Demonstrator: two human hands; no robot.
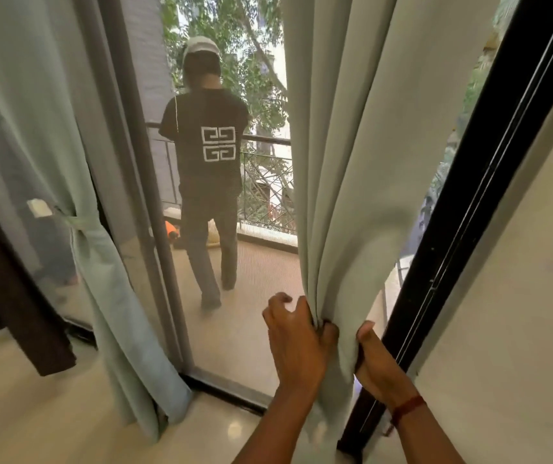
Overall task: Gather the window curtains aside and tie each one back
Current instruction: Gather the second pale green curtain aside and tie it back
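Folds of the curtain (369,162) in the right half of the frame hang bunched between two hands at lower centre-right — the left hand (297,343) pinches the pleats from one side, the right hand (375,360) clasps them from the other, squeezing the cloth narrow, likely so a band can go round. At left, the other curtain (34,128) already sits cinched by its tie (79,224).

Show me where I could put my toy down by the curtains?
The shiny cream floor is bare between the tied-back pale green curtain and the left forearm. It is crowded at the loose pale green curtain, where the left hand and right hand bunch it beside the black door frame.
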